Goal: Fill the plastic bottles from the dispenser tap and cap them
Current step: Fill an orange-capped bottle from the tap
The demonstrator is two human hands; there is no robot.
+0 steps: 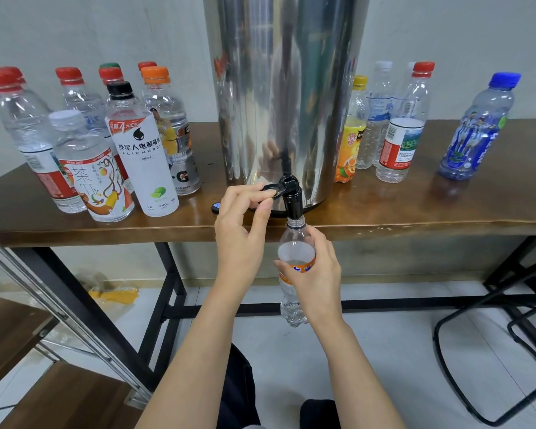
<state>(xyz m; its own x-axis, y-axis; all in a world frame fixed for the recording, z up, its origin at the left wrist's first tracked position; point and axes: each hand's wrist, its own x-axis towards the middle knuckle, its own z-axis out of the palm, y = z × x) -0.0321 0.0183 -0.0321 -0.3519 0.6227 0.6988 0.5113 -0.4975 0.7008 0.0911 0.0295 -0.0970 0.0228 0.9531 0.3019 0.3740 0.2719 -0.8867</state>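
Black lever (271, 188) pinched by left hand (245, 218); right hand (314, 274) grips bottle (294, 258) upright, mouth directly under spout (294, 205).

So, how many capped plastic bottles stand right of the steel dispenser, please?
4: yellow-capped bottle beside the dispenser, white-capped bottle behind it, red-capped bottle, blue-capped bottle far right; another may be hidden.

Left hand (243, 230) up beside the tap (294, 198), thumb and fingers pinching its lever (272, 187); right hand (314, 274) just below the tap, fingers wrapped round the bottle (295, 239), both forearms reaching forward.
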